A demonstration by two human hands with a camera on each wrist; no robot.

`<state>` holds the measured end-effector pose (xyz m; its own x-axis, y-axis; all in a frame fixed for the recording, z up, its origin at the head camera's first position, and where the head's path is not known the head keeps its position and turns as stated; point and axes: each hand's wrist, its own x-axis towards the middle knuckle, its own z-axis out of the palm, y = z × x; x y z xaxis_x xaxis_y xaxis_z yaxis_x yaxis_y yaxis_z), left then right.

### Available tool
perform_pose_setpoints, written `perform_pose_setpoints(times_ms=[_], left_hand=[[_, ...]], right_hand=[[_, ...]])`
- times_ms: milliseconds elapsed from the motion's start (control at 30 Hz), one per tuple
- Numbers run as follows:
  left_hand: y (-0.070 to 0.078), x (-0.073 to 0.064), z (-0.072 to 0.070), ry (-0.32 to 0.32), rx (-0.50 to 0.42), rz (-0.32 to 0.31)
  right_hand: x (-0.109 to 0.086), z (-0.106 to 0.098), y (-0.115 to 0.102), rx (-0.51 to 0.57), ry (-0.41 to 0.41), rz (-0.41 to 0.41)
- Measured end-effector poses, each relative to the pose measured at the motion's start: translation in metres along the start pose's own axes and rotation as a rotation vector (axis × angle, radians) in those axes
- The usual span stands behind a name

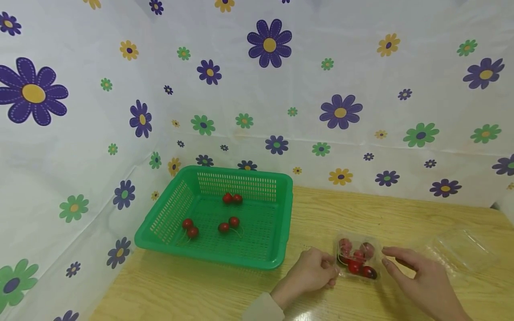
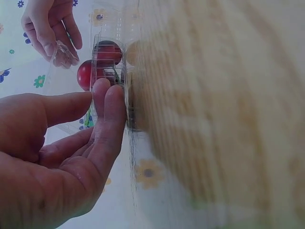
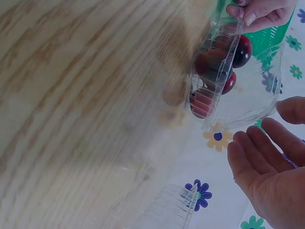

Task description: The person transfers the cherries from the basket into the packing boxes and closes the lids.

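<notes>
A clear plastic clamshell box (image 1: pixel 357 275) with several dark red cherries (image 1: pixel 354 266) in it sits on the table in the head view. My left hand (image 1: pixel 313 270) grips its left side, thumb and fingertips at the wall, as the left wrist view shows up close (image 2: pixel 71 152). On the opposite side is my right hand (image 1: pixel 421 278). In the right wrist view, the box's clear lid (image 3: pixel 252 102) stands raised over the cherries. My right hand (image 3: pixel 271 162) pinches the lid's edge between thumb and forefinger, the other fingers extended.
A green plastic basket (image 1: pixel 287 223) stands at the left with three pairs of stemmed cherries (image 1: pixel 228 198) in it. Another clear plastic container (image 1: pixel 466 249) lies on the wooden table (image 1: pixel 321 209) at the right. Flower-patterned sheeting (image 1: pixel 241 89) hangs behind and on the left.
</notes>
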<state>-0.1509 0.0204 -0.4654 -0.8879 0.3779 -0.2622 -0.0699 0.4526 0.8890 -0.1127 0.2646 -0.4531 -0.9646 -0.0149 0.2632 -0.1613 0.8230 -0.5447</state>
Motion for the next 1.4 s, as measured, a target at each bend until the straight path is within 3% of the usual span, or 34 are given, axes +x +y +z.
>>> perform_pose_setpoints(times_ms=[200, 400, 633, 867, 1100, 1233, 1400], left_hand=[[0.001, -0.002, -0.001, 0.008, 0.012, 0.010], [0.000, -0.002, -0.001, 0.001, -0.004, 0.006], [-0.002, -0.001, 0.000, 0.012, 0.020, 0.014], [-0.001, -0.004, -0.004, 0.020, 0.084, 0.022], [-0.001, -0.007, -0.008, 0.010, 0.018, 0.033], [-0.001, -0.008, -0.008, -0.004, 0.045, 0.063], [-0.001, -0.007, -0.006, -0.001, 0.047, 0.049]], right_hand=[[-0.002, 0.007, 0.006, -0.012, 0.068, -0.077], [-0.005, 0.010, 0.007, -0.037, 0.056, -0.124], [-0.009, 0.015, 0.011, -0.056, 0.022, -0.108], [-0.012, 0.019, 0.014, -0.033, 0.052, -0.150], [-0.013, 0.021, 0.013, -0.057, 0.033, -0.128], [-0.013, 0.022, 0.012, -0.065, 0.040, -0.131], [-0.012, 0.022, 0.013, -0.056, 0.038, -0.139]])
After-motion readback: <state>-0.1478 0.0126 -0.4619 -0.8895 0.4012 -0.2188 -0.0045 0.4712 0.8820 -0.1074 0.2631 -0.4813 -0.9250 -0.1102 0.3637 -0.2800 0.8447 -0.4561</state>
